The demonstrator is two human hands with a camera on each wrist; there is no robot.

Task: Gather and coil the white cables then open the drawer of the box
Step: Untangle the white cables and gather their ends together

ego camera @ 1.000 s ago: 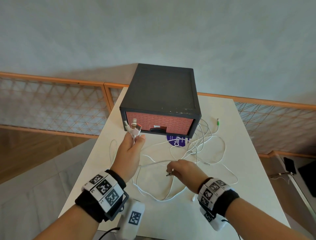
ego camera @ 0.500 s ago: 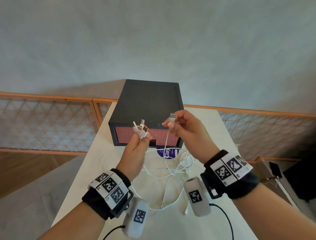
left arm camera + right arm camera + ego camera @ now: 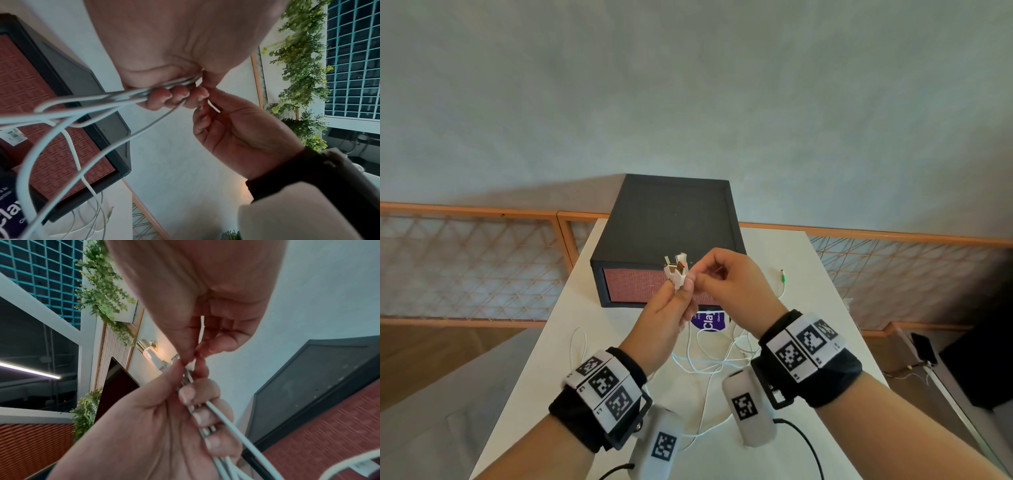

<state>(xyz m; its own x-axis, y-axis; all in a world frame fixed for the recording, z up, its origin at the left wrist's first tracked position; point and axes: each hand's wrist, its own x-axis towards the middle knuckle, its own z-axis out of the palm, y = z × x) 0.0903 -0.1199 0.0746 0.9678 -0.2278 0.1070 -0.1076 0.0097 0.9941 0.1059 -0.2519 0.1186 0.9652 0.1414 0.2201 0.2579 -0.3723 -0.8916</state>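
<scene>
My left hand (image 3: 681,291) is raised in front of the box and grips a bundle of white cables (image 3: 131,95), whose plug ends (image 3: 676,270) stick up above its fingers. Against it, my right hand (image 3: 702,277) pinches one more white cable (image 3: 202,331) between thumb and fingers. The rest of the cables (image 3: 715,359) hang down in loose loops onto the white table (image 3: 808,274). The black box (image 3: 674,219) stands behind the hands. Its red drawer front (image 3: 633,284) sits flush, and the hands hide the handle.
A purple "Clay" label (image 3: 709,320) lies on the table in front of the box. A green-tipped cable end (image 3: 784,277) lies right of the box. An orange mesh railing (image 3: 482,267) runs behind the table, and a dark object (image 3: 983,363) stands on the floor at right.
My right hand lifted a cable end off the table and brought it up against my left hand. My left hand rose with its plugs to the box front.
</scene>
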